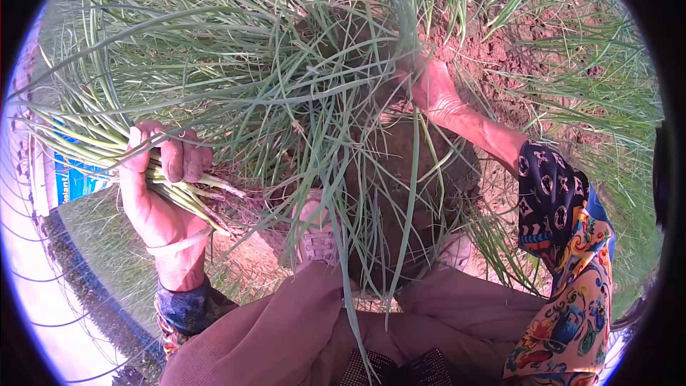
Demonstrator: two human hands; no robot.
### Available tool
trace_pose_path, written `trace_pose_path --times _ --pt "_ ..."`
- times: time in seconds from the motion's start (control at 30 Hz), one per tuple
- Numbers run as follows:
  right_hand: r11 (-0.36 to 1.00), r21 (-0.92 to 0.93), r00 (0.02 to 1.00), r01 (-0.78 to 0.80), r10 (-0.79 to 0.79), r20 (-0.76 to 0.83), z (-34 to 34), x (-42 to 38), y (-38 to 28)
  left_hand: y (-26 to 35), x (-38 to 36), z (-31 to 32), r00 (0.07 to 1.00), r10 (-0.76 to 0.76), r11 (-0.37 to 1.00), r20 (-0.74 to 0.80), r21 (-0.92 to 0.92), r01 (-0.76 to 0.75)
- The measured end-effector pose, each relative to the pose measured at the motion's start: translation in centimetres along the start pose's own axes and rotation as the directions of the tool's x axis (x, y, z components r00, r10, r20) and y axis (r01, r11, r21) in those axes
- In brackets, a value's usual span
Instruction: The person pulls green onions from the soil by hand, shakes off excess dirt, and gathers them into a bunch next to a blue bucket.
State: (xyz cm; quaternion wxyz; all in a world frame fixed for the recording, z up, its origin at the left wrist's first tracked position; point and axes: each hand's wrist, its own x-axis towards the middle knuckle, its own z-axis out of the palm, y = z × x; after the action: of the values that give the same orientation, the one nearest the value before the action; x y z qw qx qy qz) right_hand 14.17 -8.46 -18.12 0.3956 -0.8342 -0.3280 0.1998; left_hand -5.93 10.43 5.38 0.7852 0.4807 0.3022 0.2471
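Note:
My left hand (168, 154) is closed round a bunch of green onions (89, 139). Their pale stems and thin roots stick out to the right of the fist, and the leaves trail off left. My right hand (429, 89) reaches into standing green onions (404, 7), its fingers curled against the stalks. Leaves cover its fingertips. Long loose leaves (336, 121) droop between the two hands and across my lap, partly hiding the ground.
Reddish bare soil (493, 50) shows between rows of green onions at right. My shoe (318, 239) stands on the ground below the leaves. At far left are a blue printed sign or packet (78, 175) and thin curved wires or netting (53, 279).

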Motion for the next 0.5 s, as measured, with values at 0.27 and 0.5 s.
trace_pose_path --times 0.27,0.5 --pt "0.978 0.041 0.979 0.204 -0.204 -0.007 -0.7 1.2 0.7 0.2 0.0 -0.5 1.000 0.001 1.000 0.018 -0.001 -0.001" --pt "0.998 0.055 0.989 0.042 -0.049 0.136 -2.9 2.6 -0.3 0.1 -0.2 -1.3 0.999 0.030 0.999 -0.014 0.027 -0.029"
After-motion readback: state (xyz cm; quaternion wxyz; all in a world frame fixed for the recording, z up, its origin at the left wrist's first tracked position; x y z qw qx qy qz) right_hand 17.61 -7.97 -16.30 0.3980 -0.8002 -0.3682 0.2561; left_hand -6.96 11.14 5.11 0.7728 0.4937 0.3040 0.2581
